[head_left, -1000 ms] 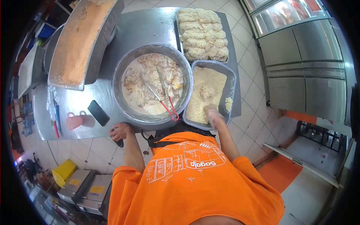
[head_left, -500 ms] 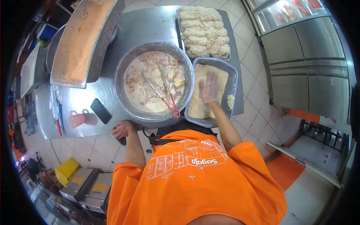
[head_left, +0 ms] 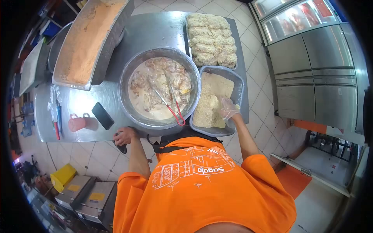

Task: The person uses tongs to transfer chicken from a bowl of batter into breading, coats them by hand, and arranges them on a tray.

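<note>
My right hand (head_left: 230,109), in a clear plastic glove, is at the right side of a grey-blue tub (head_left: 241,87) of pale breading crumbs (head_left: 208,110). Its fingers look curled beside a small pale clump; whether they hold any of it is hidden. My left hand (head_left: 124,136) is closed round a small dark object (head_left: 121,148) at the table's front edge; its kind cannot be made out. Between the hands stands a large round basin (head_left: 128,110) of raw meat pieces in milky liquid. Red-handled tongs (head_left: 178,114) rest in it.
Behind the tub, a tray holds rows of breaded pieces (head_left: 211,40). A long metal trough (head_left: 95,58) of orange-brown powder stands at the left. A phone (head_left: 103,115), a pink cup (head_left: 77,123) and a red-handled utensil (head_left: 57,130) lie on the metal table (head_left: 143,27).
My right hand has moved from lying flat on the middle of the crumbs to the tub's right side, and its fingers have curled. The crumb surface is now uneven. My left hand stays put.
</note>
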Demonstrator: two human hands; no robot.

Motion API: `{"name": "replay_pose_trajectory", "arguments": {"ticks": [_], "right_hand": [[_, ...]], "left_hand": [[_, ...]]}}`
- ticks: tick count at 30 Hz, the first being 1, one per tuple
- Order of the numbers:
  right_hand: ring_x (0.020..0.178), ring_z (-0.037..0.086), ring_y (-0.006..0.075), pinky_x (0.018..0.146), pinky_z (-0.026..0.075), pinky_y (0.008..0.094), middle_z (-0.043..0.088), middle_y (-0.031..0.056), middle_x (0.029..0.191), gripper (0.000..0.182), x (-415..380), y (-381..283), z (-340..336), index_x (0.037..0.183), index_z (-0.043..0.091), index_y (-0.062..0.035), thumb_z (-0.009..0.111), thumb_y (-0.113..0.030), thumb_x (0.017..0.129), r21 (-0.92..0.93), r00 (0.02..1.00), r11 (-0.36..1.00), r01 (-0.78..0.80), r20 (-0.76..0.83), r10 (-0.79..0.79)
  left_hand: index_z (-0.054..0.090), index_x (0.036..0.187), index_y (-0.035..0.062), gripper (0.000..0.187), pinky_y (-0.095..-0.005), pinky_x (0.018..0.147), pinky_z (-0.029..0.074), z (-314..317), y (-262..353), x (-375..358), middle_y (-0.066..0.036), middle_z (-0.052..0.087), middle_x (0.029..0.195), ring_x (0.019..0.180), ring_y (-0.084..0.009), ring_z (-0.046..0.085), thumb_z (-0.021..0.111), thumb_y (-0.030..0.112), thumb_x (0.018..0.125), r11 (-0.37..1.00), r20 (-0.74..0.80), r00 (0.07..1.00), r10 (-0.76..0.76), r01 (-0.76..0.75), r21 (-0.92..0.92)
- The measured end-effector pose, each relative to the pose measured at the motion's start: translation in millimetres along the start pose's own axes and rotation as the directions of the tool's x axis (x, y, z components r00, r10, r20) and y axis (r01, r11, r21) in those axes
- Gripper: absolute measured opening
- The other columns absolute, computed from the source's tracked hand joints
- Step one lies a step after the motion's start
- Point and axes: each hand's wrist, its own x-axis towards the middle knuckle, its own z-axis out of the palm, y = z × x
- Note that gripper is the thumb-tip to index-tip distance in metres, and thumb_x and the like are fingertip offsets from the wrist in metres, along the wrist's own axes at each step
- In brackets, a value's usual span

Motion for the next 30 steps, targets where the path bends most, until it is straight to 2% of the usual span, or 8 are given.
{"name": "replay_pose_trajectory", "arguments": {"ticks": [4,8,11,14,16,20,22,30], "right_hand": [[0.117,0.054,0.0382,0.101,0.042,0.0409,0.056,0.0269,0.125,0.080,2,6,4,0.130,0.050,0.0031,0.077,-0.041,0.069,0.021,0.959,0.993,-0.113,0.264,0.103],[0.109,0.060,0.0357,0.093,0.047,0.0396,0.061,0.0246,0.119,0.075,-1,11,24,0.128,0.051,0.0030,0.077,-0.039,0.071,0.007,0.987,0.996,-0.094,0.129,0.093],[0.108,0.061,0.0316,0.091,0.048,0.0382,0.062,0.0225,0.118,0.072,-9,-5,10,0.128,0.051,0.0036,0.077,-0.037,0.074,0.398,0.948,0.878,-0.267,0.274,0.164],[0.093,0.059,0.0168,0.080,0.048,0.0311,0.063,0.0090,0.107,0.056,-18,0,20,0.116,0.056,0.0035,0.072,-0.039,0.083,0.669,0.952,0.679,-0.301,0.171,0.253],[0.119,0.051,0.0199,0.101,0.038,0.0321,0.055,0.0148,0.129,0.066,-16,8,33,0.127,0.051,0.0057,0.074,-0.036,0.082,0.952,0.942,0.162,-0.261,0.215,0.257],[0.122,0.048,0.0161,0.102,0.036,0.0305,0.055,0.0106,0.130,0.055,-13,6,35,0.128,0.052,0.0037,0.067,-0.031,0.088,0.930,0.862,0.144,-0.337,0.244,0.445],[0.092,0.061,0.0154,0.079,0.049,0.0302,0.064,0.0041,0.101,0.037,-17,-4,35,0.113,0.059,-0.0057,0.064,-0.034,0.090,0.999,0.939,-0.005,-0.046,0.045,0.341],[0.101,0.063,0.0196,0.084,0.053,0.0343,0.064,0.0065,0.108,0.036,-43,-33,7,0.120,0.056,-0.0053,0.060,-0.026,0.091,0.916,0.996,-0.393,0.083,-0.063,0.064]], "left_hand": [[0.050,0.108,0.0119,0.029,-0.0487,0.079,0.046,-3,0,-1,-0.016,0.043,0.109,0.098,-0.0370,0.049,0.051,0.032,0.086,1.000,-0.004,1.000,0.008,-0.008,0.007],[0.050,0.107,0.0121,0.029,-0.0487,0.079,0.046,2,-3,1,-0.016,0.043,0.109,0.098,-0.0370,0.049,0.051,0.032,0.086,1.000,-0.012,1.000,0.019,-0.019,0.010],[0.050,0.107,0.0121,0.029,-0.0486,0.079,0.046,0,-2,1,-0.016,0.043,0.108,0.098,-0.0370,0.049,0.051,0.032,0.086,1.000,-0.016,1.000,0.021,-0.020,0.017],[0.050,0.107,0.0122,0.029,-0.0486,0.079,0.046,1,0,1,-0.016,0.044,0.108,0.098,-0.0370,0.049,0.051,0.032,0.086,0.999,-0.016,0.999,0.029,-0.029,0.022],[0.050,0.107,0.0123,0.029,-0.0486,0.079,0.046,1,0,0,-0.016,0.044,0.108,0.098,-0.0370,0.049,0.051,0.032,0.086,0.999,-0.017,0.999,0.036,-0.036,0.024],[0.050,0.107,0.0124,0.029,-0.0485,0.079,0.047,-11,7,-2,-0.016,0.044,0.108,0.098,-0.0370,0.049,0.051,0.032,0.085,0.999,-0.021,0.999,0.044,-0.044,0.027],[0.050,0.107,0.0125,0.030,-0.0485,0.079,0.047,-6,3,-1,-0.016,0.044,0.108,0.098,-0.0370,0.049,0.051,0.032,0.085,0.998,-0.023,0.999,0.047,-0.046,0.031],[0.050,0.107,0.0127,0.030,-0.0484,0.079,0.047,-4,6,-3,-0.016,0.044,0.108,0.098,-0.0370,0.050,0.051,0.032,0.085,0.997,-0.023,0.997,0.067,-0.066,0.029]]}}
